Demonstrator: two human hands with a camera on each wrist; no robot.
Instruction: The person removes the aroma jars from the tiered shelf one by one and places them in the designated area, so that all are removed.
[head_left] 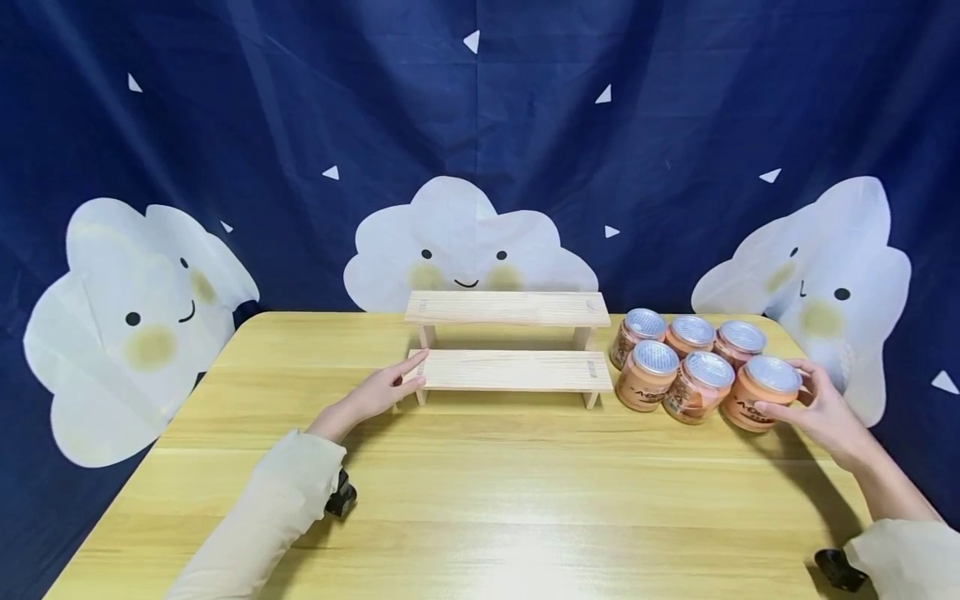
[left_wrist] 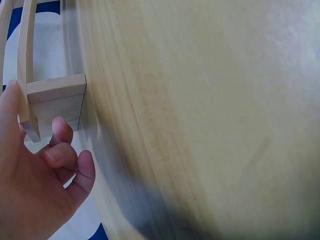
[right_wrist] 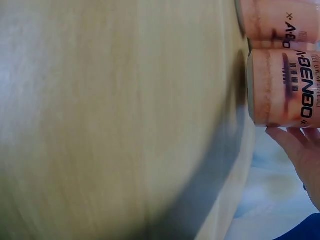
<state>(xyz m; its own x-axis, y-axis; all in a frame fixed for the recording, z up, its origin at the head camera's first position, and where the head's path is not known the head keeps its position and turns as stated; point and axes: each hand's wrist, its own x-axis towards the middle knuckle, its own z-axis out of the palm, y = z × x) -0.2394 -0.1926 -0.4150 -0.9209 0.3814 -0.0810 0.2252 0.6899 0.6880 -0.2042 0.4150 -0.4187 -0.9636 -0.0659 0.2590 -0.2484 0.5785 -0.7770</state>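
A two-tier wooden step shelf (head_left: 510, 369) stands on the table. At the left end of its lower board, my left hand (head_left: 378, 392) holds the edge between thumb and fingers. The left wrist view shows the board's end and a support leg (left_wrist: 57, 100) beside the curled fingers of my left hand (left_wrist: 45, 175). On the right, my right hand (head_left: 828, 417) grips an orange jar (head_left: 753, 404) with a silver lid, thumb in front and fingers behind. Dark lettering marks this jar (right_wrist: 285, 90) in the right wrist view, where my right hand (right_wrist: 302, 152) touches its side.
Several similar silver-lidded jars (head_left: 693, 392) stand close together in two rows between the shelf and my right hand. The wooden table (head_left: 480, 492) extends in front. Behind its far edge hangs a dark blue curtain (head_left: 300, 100) with white cloud faces.
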